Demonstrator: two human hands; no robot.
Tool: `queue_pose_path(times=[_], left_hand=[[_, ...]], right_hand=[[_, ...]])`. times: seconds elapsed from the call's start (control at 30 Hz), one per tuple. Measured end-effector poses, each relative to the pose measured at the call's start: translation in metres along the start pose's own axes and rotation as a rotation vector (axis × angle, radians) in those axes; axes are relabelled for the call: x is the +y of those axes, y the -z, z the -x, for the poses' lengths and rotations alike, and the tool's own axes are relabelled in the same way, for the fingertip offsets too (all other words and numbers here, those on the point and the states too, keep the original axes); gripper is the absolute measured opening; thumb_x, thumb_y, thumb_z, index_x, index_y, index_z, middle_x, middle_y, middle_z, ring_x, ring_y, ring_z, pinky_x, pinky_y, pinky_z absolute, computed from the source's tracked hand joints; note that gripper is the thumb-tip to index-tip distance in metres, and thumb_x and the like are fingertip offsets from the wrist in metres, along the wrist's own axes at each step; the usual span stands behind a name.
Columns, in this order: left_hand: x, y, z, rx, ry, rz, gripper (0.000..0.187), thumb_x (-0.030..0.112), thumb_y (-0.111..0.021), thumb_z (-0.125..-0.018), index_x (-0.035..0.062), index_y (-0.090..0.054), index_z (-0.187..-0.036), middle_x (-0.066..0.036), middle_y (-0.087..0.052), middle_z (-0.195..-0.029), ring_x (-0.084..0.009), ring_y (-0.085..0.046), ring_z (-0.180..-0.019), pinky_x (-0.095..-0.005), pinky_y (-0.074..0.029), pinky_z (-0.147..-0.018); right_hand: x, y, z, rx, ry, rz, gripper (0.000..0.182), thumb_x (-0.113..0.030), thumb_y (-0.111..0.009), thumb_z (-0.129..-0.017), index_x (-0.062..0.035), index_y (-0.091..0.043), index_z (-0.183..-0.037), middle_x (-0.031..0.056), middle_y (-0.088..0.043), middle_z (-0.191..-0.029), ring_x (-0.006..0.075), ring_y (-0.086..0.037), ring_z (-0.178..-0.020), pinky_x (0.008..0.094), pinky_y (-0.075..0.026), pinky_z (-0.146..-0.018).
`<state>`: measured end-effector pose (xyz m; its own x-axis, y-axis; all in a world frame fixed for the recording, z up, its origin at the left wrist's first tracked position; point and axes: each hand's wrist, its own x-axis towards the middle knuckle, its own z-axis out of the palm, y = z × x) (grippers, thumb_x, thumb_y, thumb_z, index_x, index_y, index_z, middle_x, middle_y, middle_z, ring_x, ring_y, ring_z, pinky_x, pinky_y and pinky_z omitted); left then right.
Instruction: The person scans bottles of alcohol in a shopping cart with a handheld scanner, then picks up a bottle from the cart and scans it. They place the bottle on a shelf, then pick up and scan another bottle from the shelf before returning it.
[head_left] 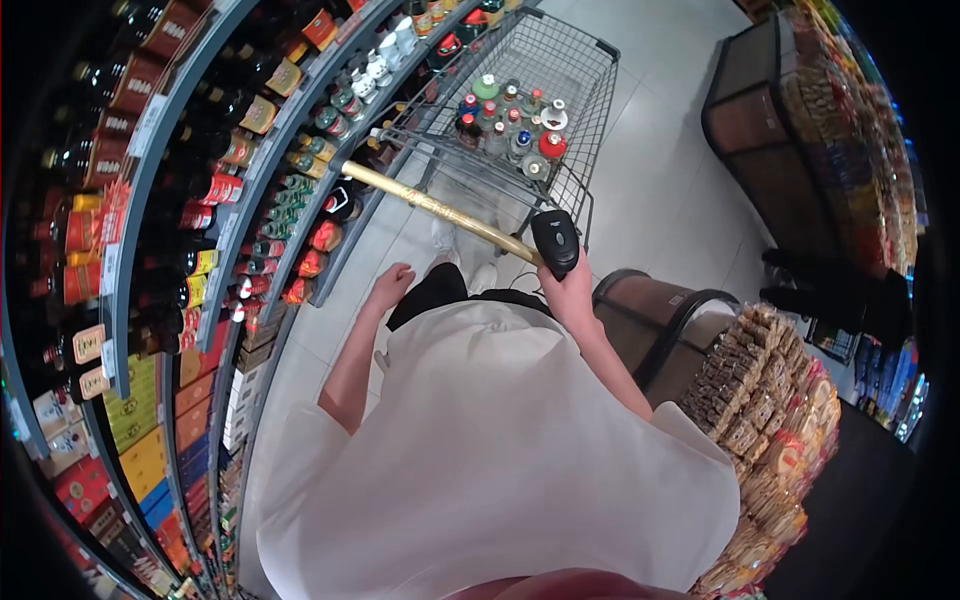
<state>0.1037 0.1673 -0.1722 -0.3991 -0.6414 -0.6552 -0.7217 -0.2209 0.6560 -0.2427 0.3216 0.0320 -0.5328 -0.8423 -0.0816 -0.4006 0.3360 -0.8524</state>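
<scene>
A black handheld barcode scanner (pixel 556 243) is in my right hand (pixel 568 288), which is closed around its grip beside the right end of the shopping cart's gold handle (pixel 440 208). Whether those fingers also grip the handle is hidden. My left hand (pixel 391 287) hangs below the handle's left part, apart from it, loosely open and holding nothing. In front of me stands the wire shopping cart (pixel 590 70). Several glass bottles (pixel 519 144) stand upright in its basket, with red, white, green and blue caps.
Long shelves (pixel 165 110) of bottles and boxes run along my left, close to the cart. To my right are a brown display bin (pixel 645 310) and stacked packaged snacks (pixel 765 390). Another display bin (pixel 745 110) stands farther ahead. Grey tiled floor (pixel 668 175) lies between them.
</scene>
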Motion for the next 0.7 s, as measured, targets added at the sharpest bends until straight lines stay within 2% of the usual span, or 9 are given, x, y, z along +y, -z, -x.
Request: queue_pose_path(times=[0.03, 0.13, 0.23, 0.27, 0.3, 0.4, 0.47, 0.57, 0.7], left_hand=[[0.044, 0.014, 0.001, -0.104, -0.062, -0.014, 0.043, 0.036, -0.064, -0.101, 0.0065, -0.064, -0.133, -0.011, -0.073, -0.119, -0.0192, -0.067, -0.111, -0.0319, -0.051, -0.097], [0.171, 0.041, 0.017, -0.417, -0.213, -0.041, 0.033, 0.024, -0.058, -0.107, 0.0012, -0.063, -0.130, -0.005, -0.071, -0.120, -0.0144, -0.065, -0.111, -0.0273, -0.049, -0.098], [0.247, 0.064, 0.021, -0.592, -0.372, 0.052, 0.031, 0.022, -0.055, -0.108, 0.0008, -0.063, -0.130, -0.005, -0.070, -0.122, -0.0143, -0.064, -0.113, -0.0290, -0.049, -0.100], [0.259, 0.071, 0.010, -0.486, -0.440, 0.075, 0.034, 0.026, -0.059, -0.106, 0.0012, -0.063, -0.129, -0.007, -0.070, -0.122, -0.0179, -0.065, -0.113, -0.0314, -0.050, -0.098], [0.269, 0.079, -0.002, -0.389, -0.508, 0.095, 0.037, 0.030, -0.063, -0.104, 0.0017, -0.063, -0.128, -0.010, -0.070, -0.122, -0.0214, -0.066, -0.112, -0.0338, -0.050, -0.097], [0.283, 0.103, -0.036, 0.290, -0.753, -0.551, 0.035, 0.024, -0.065, -0.097, 0.0012, -0.065, -0.122, -0.021, -0.068, -0.120, -0.0402, -0.061, -0.115, -0.0454, -0.049, -0.099], [0.269, 0.113, -0.069, 0.327, -0.761, -0.592, 0.033, 0.021, -0.068, -0.094, 0.0019, -0.066, -0.121, -0.018, -0.068, -0.120, -0.0392, -0.060, -0.117, -0.0470, -0.048, -0.101], [0.264, 0.120, -0.090, 0.324, -0.835, -0.589, 0.032, 0.016, -0.071, -0.091, 0.0016, -0.066, -0.119, -0.018, -0.068, -0.121, -0.0387, -0.060, -0.117, -0.0465, -0.048, -0.102], [0.286, 0.124, -0.114, 0.296, -0.930, -0.526, 0.030, 0.009, -0.075, -0.088, 0.0019, -0.067, -0.116, -0.016, -0.068, -0.119, -0.0376, -0.060, -0.115, -0.0455, -0.049, -0.101]], right_hand=[[0.003, 0.003, 0.001, 0.020, -0.015, -0.002, 0.026, -0.008, -0.070, -0.083, -0.0032, -0.066, -0.108, 0.0182, -0.065, -0.103, 0.0399, -0.062, -0.103, 0.0524, -0.040, -0.114], [0.019, 0.004, 0.002, 0.068, -0.254, -0.134, 0.023, -0.008, -0.070, -0.086, -0.0010, -0.065, -0.107, 0.0146, -0.066, -0.093, 0.0256, -0.065, -0.082, 0.0394, -0.051, -0.073], [0.017, 0.005, -0.001, 0.150, -0.259, -0.051, 0.024, -0.008, -0.069, -0.087, 0.0002, -0.064, -0.109, 0.0126, -0.066, -0.089, 0.0234, -0.065, -0.079, 0.0388, -0.052, -0.075], [0.000, 0.008, -0.004, 0.131, -0.384, -0.150, 0.025, -0.008, -0.069, -0.087, 0.0004, -0.063, -0.109, 0.0117, -0.066, -0.087, 0.0230, -0.065, -0.079, 0.0380, -0.053, -0.075], [0.007, 0.000, -0.004, 0.277, -0.221, -0.056, 0.020, -0.014, -0.068, -0.088, 0.0022, -0.069, -0.099, 0.0107, -0.069, -0.078, 0.0200, -0.067, -0.073, 0.0357, -0.053, -0.072], [0.018, -0.006, -0.005, 0.265, -0.311, -0.089, 0.020, -0.013, -0.069, -0.087, 0.0013, -0.068, -0.101, 0.0112, -0.071, -0.085, 0.0213, -0.068, -0.079, 0.0367, -0.054, -0.076], [0.017, -0.011, -0.011, 0.323, -0.247, 0.035, 0.017, -0.006, -0.068, -0.082, -0.0013, -0.066, -0.097, 0.0128, -0.066, -0.091, 0.0313, -0.063, -0.090, 0.0442, -0.050, -0.095], [0.011, -0.019, -0.016, 0.370, -0.341, -0.003, 0.015, -0.007, -0.068, -0.080, -0.0013, -0.067, -0.093, 0.0140, -0.064, -0.092, 0.0351, -0.059, -0.095, 0.0478, -0.045, -0.101], [0.005, -0.024, -0.019, 0.397, -0.489, 0.031, 0.017, -0.009, -0.070, -0.081, 0.0003, -0.066, -0.094, 0.0147, -0.064, -0.092, 0.0334, -0.062, -0.093, 0.0457, -0.049, -0.090]])
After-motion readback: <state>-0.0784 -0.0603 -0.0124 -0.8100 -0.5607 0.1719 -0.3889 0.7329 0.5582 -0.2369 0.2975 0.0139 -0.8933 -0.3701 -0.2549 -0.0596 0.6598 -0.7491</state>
